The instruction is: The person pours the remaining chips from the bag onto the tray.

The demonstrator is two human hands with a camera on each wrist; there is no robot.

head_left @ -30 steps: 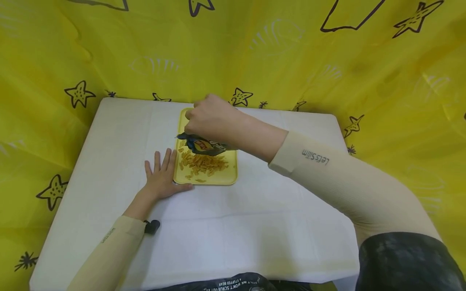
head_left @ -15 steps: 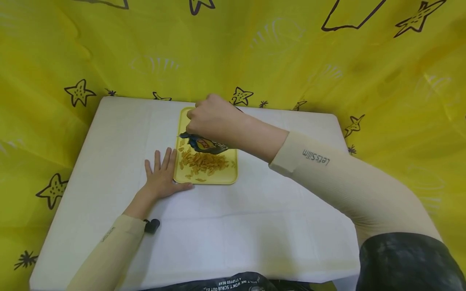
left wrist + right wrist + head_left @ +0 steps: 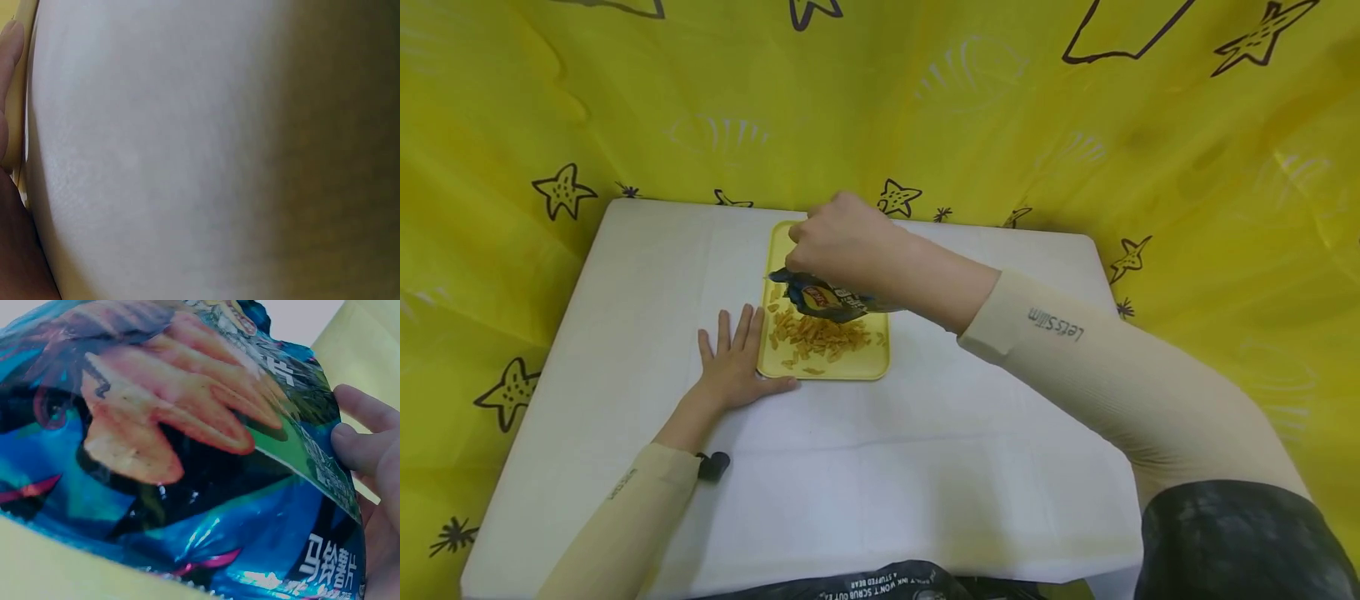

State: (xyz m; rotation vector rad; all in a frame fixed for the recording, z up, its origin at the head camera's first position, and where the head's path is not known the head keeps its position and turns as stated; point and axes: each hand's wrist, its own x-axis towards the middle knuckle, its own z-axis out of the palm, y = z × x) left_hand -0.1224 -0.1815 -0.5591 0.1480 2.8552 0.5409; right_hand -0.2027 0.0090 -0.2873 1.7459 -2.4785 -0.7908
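A yellow tray [image 3: 868, 367] lies on the table, bearing a heap of ridged potato chips [image 3: 822, 337]. Above it, my right hand [image 3: 846, 239] grips the edge of a dark blue chip bag [image 3: 829, 300], which is tilted over the tray. In the right wrist view the thumb and fingers [image 3: 369, 440] pinch the shiny printed bag [image 3: 187, 412] at its side; the bag's mouth is hidden. My left hand [image 3: 732, 371], fingers spread, rests around the tray's near left corner. The left wrist view shows just a sliver of that hand [image 3: 9, 69] along the tray's edge.
A white cloth [image 3: 925, 467] covers the table. Behind and beside it hangs a yellow curtain [image 3: 850, 108] with starfish and fish drawings. Black printed fabric [image 3: 880, 586] shows at the table's near edge, and a small black device [image 3: 713, 467] sits at the left wrist.
My right hand has shifted slightly to the right and up, and the chip bag has swung a little with it. The left hand and the tray stay in place.
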